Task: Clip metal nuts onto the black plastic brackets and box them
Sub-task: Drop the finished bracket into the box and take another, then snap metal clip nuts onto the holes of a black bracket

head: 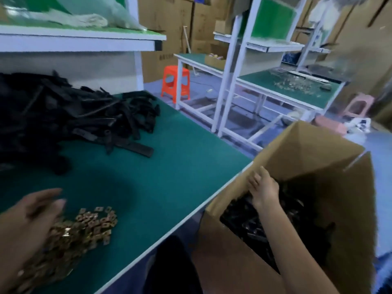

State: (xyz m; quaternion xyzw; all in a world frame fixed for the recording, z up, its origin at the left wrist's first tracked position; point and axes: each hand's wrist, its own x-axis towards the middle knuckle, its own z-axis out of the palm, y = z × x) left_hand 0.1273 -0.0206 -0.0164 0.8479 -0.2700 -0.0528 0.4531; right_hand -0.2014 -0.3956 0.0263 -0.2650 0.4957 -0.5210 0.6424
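The left hand (31, 219) hangs loose over likely light, slippery metal nuts (89, 225), best pinched edgewise; right hand (263, 187) in the cardboard box (233, 262), grip unclear.

Your table (169, 166) has a dark green top with a pale edge strip running along its right side. At the far left of it lies a big loose pile of black brackets (63, 115), heaped against the back panel and spilling toward the middle. One bracket (135, 146) lies flat at the pile's near edge, touching it. Close to you on the left sits a spread heap of brass-coloured metal nuts (84, 228), well apart from the pile. Bare green top lies between the two.
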